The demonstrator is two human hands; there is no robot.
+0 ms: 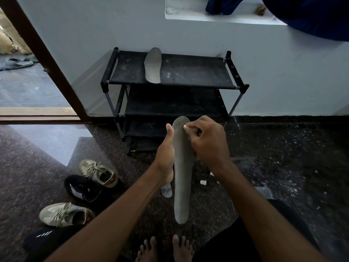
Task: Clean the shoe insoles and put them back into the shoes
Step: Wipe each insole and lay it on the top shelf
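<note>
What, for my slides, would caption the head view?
Left hand holds an insole, right hand pinches its tip; another insole lies on the rack.

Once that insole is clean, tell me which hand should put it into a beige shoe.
Left. The left hand holds the insole, and the beige shoes lie on its side; the right hand works at the tip.
</note>
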